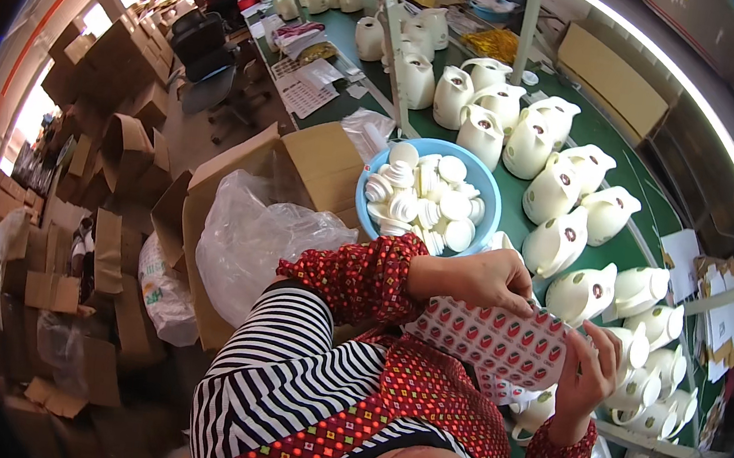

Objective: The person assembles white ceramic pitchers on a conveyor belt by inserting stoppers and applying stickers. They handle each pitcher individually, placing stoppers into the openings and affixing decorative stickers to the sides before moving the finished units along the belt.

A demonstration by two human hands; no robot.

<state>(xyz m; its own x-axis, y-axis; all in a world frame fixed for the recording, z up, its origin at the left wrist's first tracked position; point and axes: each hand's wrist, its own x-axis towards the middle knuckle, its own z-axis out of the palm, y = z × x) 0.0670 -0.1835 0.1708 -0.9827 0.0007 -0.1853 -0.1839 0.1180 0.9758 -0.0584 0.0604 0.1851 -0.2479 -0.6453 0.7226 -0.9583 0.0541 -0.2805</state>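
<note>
A sheet of stickers (499,342), pale with rows of small red and dark round labels, is held tilted before my body. My right hand (591,368) grips its right edge between thumb and fingers. Reaching across from the left, my left hand (477,278) has its fingertips pinched together at the sheet's upper edge; whether a single sticker is between them is too small to tell. More sticker sheet hangs below the held part. Just beyond my left hand stands a blue basin (493,209) heaped with white round lids (454,205).
Many cream jugs (556,241) stand in rows on the green bench (637,242), curving round to the right. An open cardboard box (324,165) with a clear plastic bag (249,234) is at left. Metal posts (389,51) rise from the bench. Cartons (110,263) crowd the floor.
</note>
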